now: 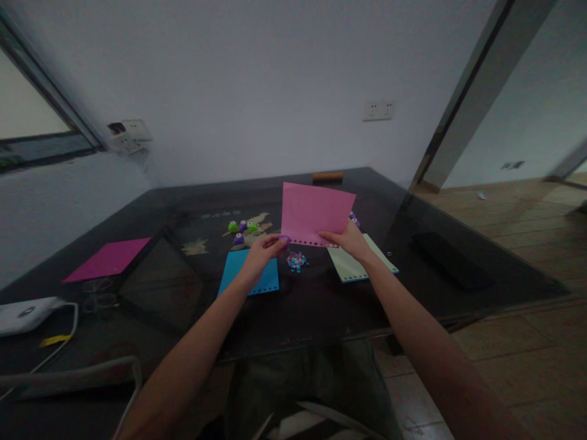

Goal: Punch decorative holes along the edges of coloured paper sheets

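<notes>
A pink sheet with a row of punched holes along its lower edge is held up over the dark table. My right hand grips it at the lower right, thumb in front. At its lower left corner, my left hand is closed on a small round purple piece, which touches or overlaps the sheet's edge. Below the sheet lies a pile of small pink, blue and white bits. A blue punched sheet lies partly under my left forearm. Pale yellow-green punched sheets lie below my right hand.
Green and purple pieces with eye-like tops sit behind my left hand, others behind my right. A magenta sheet and white device with cable are left. A black case lies right; a brown cylinder is at the back.
</notes>
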